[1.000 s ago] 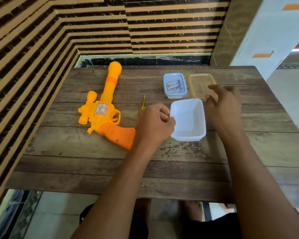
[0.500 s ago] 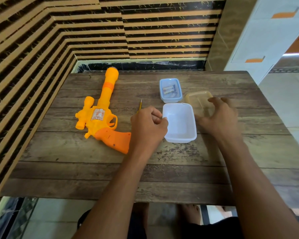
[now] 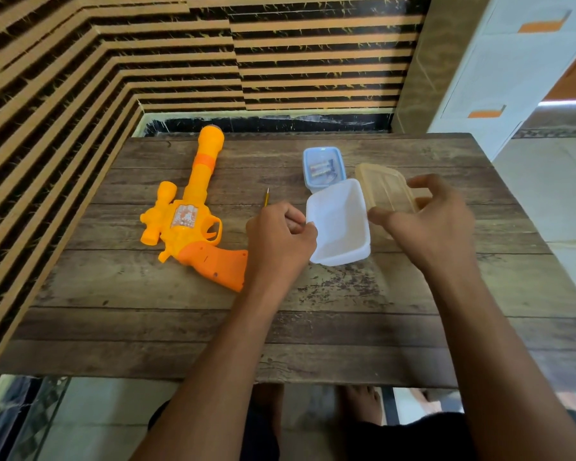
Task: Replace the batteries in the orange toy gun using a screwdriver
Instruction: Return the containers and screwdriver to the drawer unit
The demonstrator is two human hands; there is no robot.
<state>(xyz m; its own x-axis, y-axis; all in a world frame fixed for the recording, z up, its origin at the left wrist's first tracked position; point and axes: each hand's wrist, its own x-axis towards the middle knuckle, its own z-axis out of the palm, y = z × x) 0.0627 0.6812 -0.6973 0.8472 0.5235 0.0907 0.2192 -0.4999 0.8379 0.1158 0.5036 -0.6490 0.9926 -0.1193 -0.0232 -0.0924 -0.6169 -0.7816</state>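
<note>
The orange toy gun (image 3: 187,216) lies flat on the left half of the wooden worktop (image 3: 140,331). Its long barrel runs up to the far edge and its darker orange grip slants back toward the middle, where the end of the grip is hidden behind the left wrist. Just right of the gun, a thin yellow screwdriver (image 3: 266,197) lies on the boards with its tip toward the far edge. Only its upper part shows, the rest being covered by the left hand (image 3: 280,242). That hand has its fingers curled and its thumb set against the left rim of a white tub (image 3: 341,227), pinching that rim near the tub's near-left corner. The tub sits open near the middle of the worktop. Touching or just behind its far-left corner stands a small blue tub (image 3: 322,149), closer to the far edge, with at least 2 batteries (image 3: 320,168) lying inside. The right hand (image 3: 434,224) is on the right of the white tub, fingers bent and spread. It holds a translucent yellowish lid (image 3: 384,186) between the thumb on the near side and the fingers over the far-right edge. The lid looks tilted, and its left edge lies beside the white tub's right wall. Both forearms reach in over the near edge of the worktop.
</note>
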